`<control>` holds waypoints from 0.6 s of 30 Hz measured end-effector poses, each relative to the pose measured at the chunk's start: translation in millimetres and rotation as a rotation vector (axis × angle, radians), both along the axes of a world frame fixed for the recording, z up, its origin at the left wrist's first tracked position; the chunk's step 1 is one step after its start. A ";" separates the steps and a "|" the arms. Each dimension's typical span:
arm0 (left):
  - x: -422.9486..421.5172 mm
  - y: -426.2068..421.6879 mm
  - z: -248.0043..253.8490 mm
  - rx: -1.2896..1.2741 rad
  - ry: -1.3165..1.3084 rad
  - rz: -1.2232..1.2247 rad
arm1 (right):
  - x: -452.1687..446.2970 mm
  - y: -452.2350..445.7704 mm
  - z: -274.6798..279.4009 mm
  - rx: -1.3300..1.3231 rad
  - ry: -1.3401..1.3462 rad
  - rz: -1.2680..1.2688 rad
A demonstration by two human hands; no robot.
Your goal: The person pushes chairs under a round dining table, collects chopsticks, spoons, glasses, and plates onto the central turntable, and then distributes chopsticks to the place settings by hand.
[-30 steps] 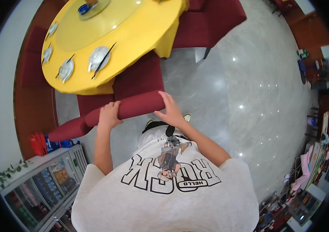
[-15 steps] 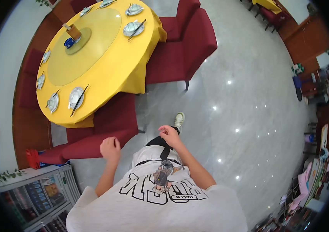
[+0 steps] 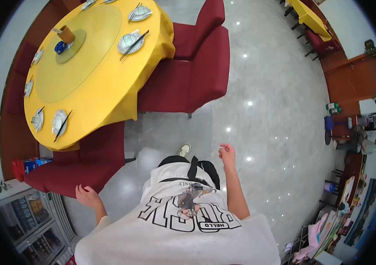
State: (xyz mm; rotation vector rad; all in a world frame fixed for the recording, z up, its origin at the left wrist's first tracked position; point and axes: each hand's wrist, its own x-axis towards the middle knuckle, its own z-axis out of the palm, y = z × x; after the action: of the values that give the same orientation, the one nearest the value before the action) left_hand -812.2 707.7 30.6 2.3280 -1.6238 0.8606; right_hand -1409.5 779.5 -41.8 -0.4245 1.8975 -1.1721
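Grey floor [image 3: 267, 115] gleams in the head view; the yellow-clothed table [image 3: 104, 104], cut off at the top, partly hides the maroon chair [image 3: 80, 174]. Near that chair's backrest, the left hand [image 3: 88, 197] has fingers slightly apart, contact unclear; the right hand [image 3: 227, 155] extends sideways, half-open, fingers loosely curled.

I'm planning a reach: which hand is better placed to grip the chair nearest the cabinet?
Left, probably: the left hand is beside the chair's backrest; the right hand is out over the floor, farther off.
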 end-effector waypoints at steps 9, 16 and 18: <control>-256.9 -142.0 7.5 -0.196 0.438 0.117 | -93.9 -100.1 -9.7 -0.006 -0.315 0.250; -607.2 -208.1 4.9 0.071 0.897 -0.749 | -242.3 -158.7 17.3 -0.142 -0.016 0.459; -654.2 -219.4 19.1 0.142 0.781 -0.759 | -296.6 -173.8 13.6 -0.130 0.031 0.469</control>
State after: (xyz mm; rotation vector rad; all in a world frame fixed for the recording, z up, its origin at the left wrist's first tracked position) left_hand -1466.4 488.3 49.7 1.5267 -1.9209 -0.2936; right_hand -1706.1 605.7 -28.2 -0.9081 1.6286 -0.9751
